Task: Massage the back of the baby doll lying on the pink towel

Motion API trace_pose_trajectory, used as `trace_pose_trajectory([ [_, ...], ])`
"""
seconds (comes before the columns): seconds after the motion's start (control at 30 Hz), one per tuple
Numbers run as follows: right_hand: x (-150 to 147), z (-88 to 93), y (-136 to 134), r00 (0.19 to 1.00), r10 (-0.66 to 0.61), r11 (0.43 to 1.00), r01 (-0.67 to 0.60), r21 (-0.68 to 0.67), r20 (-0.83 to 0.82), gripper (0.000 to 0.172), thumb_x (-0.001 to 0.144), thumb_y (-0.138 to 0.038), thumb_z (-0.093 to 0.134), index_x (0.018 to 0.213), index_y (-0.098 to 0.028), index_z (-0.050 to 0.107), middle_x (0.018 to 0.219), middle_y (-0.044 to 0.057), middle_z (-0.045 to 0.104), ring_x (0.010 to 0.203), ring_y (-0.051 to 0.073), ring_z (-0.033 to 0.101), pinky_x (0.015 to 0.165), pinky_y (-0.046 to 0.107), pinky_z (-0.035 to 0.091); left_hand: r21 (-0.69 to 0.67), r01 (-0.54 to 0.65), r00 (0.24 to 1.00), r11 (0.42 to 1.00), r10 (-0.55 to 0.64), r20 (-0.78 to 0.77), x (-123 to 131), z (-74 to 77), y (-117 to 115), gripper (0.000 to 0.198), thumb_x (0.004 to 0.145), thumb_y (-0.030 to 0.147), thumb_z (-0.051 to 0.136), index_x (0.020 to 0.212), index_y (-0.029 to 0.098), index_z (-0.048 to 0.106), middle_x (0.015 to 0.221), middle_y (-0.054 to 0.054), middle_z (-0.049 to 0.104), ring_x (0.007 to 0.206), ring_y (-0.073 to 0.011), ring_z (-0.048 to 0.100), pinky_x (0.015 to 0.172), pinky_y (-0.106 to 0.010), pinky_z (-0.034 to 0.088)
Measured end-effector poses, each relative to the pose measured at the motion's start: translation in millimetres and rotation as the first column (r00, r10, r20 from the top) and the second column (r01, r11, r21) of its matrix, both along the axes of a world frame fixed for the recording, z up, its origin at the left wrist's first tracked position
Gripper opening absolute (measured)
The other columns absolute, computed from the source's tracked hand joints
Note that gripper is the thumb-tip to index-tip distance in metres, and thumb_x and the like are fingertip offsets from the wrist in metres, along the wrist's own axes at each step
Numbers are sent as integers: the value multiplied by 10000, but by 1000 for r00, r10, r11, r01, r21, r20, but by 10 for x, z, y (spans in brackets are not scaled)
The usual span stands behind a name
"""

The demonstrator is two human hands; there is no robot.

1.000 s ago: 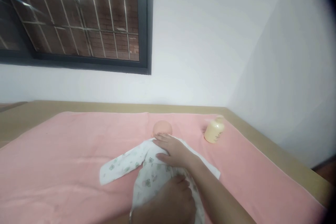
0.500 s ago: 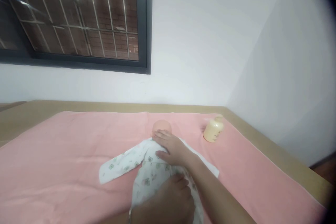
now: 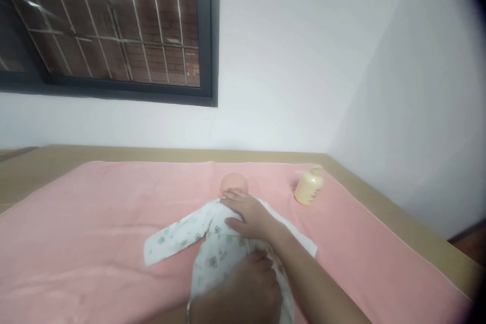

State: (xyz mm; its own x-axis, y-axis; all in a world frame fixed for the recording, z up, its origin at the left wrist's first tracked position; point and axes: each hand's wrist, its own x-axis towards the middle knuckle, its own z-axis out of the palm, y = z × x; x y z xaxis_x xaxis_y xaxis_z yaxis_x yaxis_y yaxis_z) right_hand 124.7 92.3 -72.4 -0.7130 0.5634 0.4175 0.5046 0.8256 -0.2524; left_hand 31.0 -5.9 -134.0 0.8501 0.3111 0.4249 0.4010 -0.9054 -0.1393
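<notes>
A baby doll lies on its back on a pink towel (image 3: 94,202). Its bare head (image 3: 234,183) points away from me, and it wears a white printed onesie (image 3: 178,235) with one sleeve spread out to the left. My right hand (image 3: 248,215) lies flat on the doll's chest just below the neck, fingers stretched out. My left hand (image 3: 243,291) is at the bottom of the view over the doll's lower body, seen from the back. Its fingers are curled down onto the onesie, and the fingertips are partly hidden.
A pale yellow bottle (image 3: 308,189) stands on the towel to the right of the doll's head. The towel covers a tan tabletop (image 3: 398,217) set into a corner of white walls. A dark-framed barred window (image 3: 114,30) is at the upper left.
</notes>
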Motion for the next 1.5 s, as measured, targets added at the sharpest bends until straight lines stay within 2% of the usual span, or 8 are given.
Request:
trace_pose_trajectory([
  [0.5, -65, 49, -103, 996, -4, 1000, 2, 19, 90, 504, 938, -449, 462, 1373, -198, 488, 1482, 55, 388, 1377, 238, 308, 1168, 417, 167, -13, -13, 1000, 1000, 13, -26, -9, 50, -28, 234, 870, 181, 492, 704, 203, 656, 725, -49, 674, 763, -213, 634, 836, -422, 500],
  [0.87, -103, -12, -77, 997, -5, 999, 1, 52, 73, 471, 929, -433, 485, 1356, -234, 494, 1456, 20, 432, 1344, 203, 355, 1160, 374, 170, -81, -25, 994, 996, 34, 106, 26, -269, 99, 253, 857, 144, 467, 828, 251, 694, 767, -41, 682, 737, -208, 639, 730, -401, 525],
  [1.17, -62, -120, -141, 998, -59, 998, 58, 28, 38, 449, 969, -406, 397, 1391, -264, 453, 1506, 11, 349, 1401, 236, 260, 1158, 461, 174, -177, 68, 984, 982, -37, 172, -13, -57, 70, 259, 845, 164, 510, 617, 228, 614, 557, -13, 576, 584, -170, 553, 619, -332, 489],
  [1.33, 260, -323, -115, 994, -95, 995, 96, 28, -61, 450, 972, -396, 372, 1369, -221, 491, 1478, 49, 393, 1374, 228, 326, 1133, 445, 261, -306, 30, 962, 952, 55, 267, -432, 263, 24, 312, 932, 243, 382, 699, 207, 586, 638, -7, 597, 594, -126, 542, 596, -254, 478],
  [1.37, 360, -351, -75, 985, -153, 987, 156, 31, -81, 450, 964, -388, 376, 1361, -215, 499, 1443, 56, 444, 1340, 226, 379, 1116, 437, 295, -345, -17, 944, 938, 128, 303, -562, 375, 105, 340, 954, 240, 322, 752, 192, 590, 673, -13, 612, 616, -119, 560, 605, -241, 483],
  [1.4, 465, -364, -16, 965, -251, 967, 253, 22, -76, 453, 958, -370, 374, 1364, -211, 495, 1411, 62, 483, 1306, 225, 421, 1093, 427, 330, -448, -138, 876, 883, 320, 360, -698, 495, 232, 361, 970, 266, 300, 790, 186, 602, 725, -15, 639, 675, -118, 595, 650, -230, 496],
  [1.47, 664, -345, 158, 809, -587, 809, 587, 6, 11, 461, 949, -301, 324, 1370, -211, 487, 1393, 59, 500, 1291, 222, 429, 1087, 413, 324, -544, -485, 614, 685, 710, 346, -970, 714, 601, 410, 987, 302, 233, 998, 177, 623, 985, -47, 680, 920, -137, 631, 822, -239, 499],
  [1.5, 744, -321, 269, 751, -658, 752, 659, -6, 44, 487, 949, -275, 299, 1395, -159, 457, 1412, 99, 473, 1312, 245, 398, 1103, 425, 282, -526, -651, 503, 547, 830, 240, -1100, 788, 822, 436, 985, 293, 196, 1169, 189, 578, 1195, -55, 626, 1116, -150, 572, 950, -263, 453],
])
